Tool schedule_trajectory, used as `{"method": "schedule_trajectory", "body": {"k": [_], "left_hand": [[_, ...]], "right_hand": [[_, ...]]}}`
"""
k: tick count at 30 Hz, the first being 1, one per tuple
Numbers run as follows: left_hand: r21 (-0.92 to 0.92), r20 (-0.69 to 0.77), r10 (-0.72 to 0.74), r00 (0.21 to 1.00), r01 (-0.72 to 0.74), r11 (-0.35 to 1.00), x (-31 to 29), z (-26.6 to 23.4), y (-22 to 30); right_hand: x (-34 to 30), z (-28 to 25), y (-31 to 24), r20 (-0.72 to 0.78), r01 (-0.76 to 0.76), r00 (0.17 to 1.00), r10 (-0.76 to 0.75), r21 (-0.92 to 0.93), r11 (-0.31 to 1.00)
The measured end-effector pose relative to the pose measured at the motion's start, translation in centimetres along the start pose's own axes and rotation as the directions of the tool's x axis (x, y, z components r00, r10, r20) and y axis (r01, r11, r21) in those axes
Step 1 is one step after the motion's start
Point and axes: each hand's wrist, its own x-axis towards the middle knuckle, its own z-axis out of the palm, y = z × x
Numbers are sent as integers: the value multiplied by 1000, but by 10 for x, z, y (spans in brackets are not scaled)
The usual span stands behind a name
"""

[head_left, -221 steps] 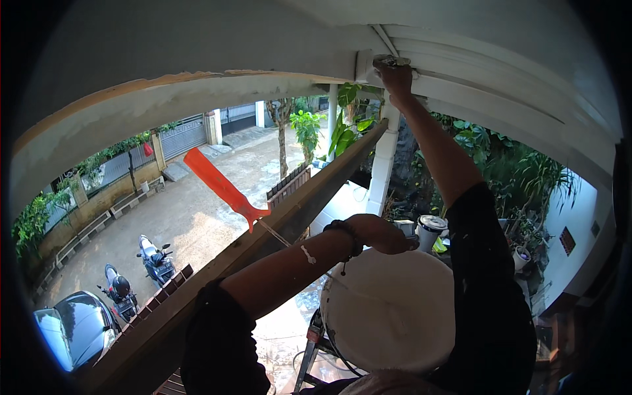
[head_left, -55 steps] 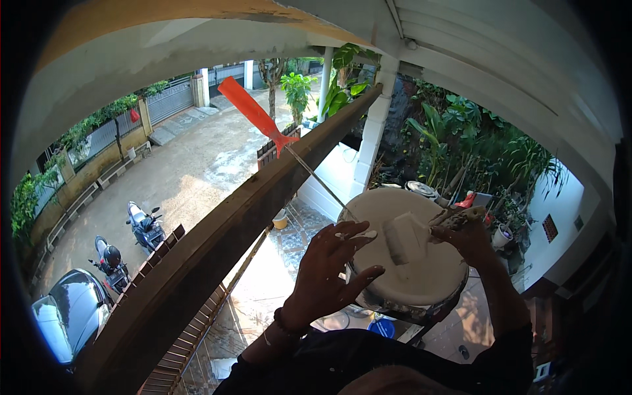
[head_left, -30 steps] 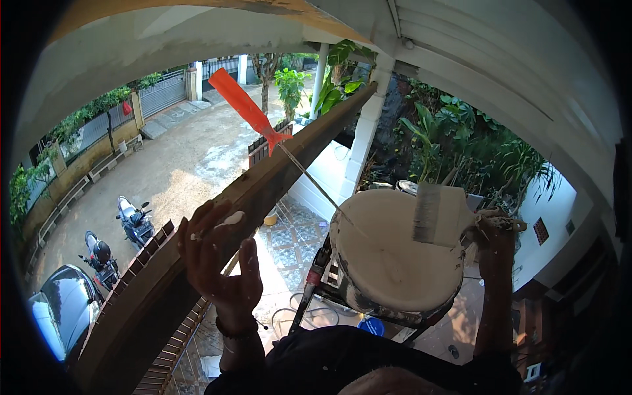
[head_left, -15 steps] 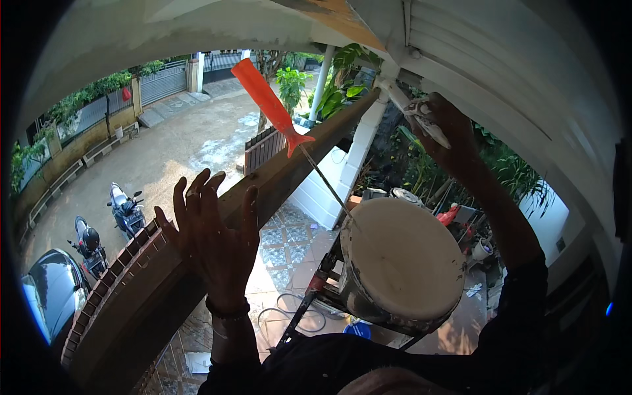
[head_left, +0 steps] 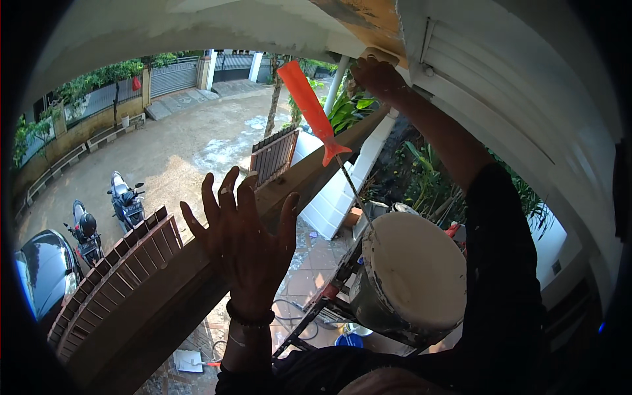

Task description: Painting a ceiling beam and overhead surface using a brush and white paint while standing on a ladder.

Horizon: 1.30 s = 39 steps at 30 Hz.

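My left hand (head_left: 253, 243) is open, fingers spread, over the long wooden beam (head_left: 197, 276); whether its palm rests on the beam I cannot tell. High up, my right hand (head_left: 380, 80) is closed round a paintbrush, mostly hidden by the fingers. Its pale end (head_left: 382, 55) shows above the knuckles, close to the bare brownish patch (head_left: 368, 23) of the ceiling edge. Between my arms stands a paint-smeared bucket (head_left: 388, 306) of off-white paint (head_left: 421, 270). An orange handle (head_left: 306, 99) on a thin metal rod leans out of the bucket, with its lower end at the paint.
A dark metal stand (head_left: 322, 299) is beside and under the bucket, high above a tiled floor. Below left are a brown slatted gate (head_left: 118, 270), two motorbikes (head_left: 125, 197) and a dark car (head_left: 46, 270). A white wall (head_left: 329, 204) and plants lie beyond.
My right hand has moved up and leftward with the paintbrush, up to the ceiling edge. The view has shifted, so my left hand and the bucket appear farther right; the left hand stays spread.
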Motion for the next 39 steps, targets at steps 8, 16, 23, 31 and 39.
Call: {"method": "schedule_trajectory", "body": {"k": [8,16,23,31,39], "left_hand": [[24,23,0,1000,0,1000,1,3,-3],[26,29,-8,1000,7,1000,2,2,2],[0,38,-24,999,24,1000,2,2,1],[46,44,-28,999,26,999,-1,0,-4],[49,28,-22,999,21,999,2,2,4]], "right_hand": [[28,-55,-26,-301,-11,953,-19,-96,995],[4,2,-28,-88,-40,995,39,-7,999],[22,5,5,-12,-41,999,40,-40,998],[40,-22,-50,-280,-24,960,21,-7,1000],[45,8,-5,-187,-94,978,89,-17,995]]}}
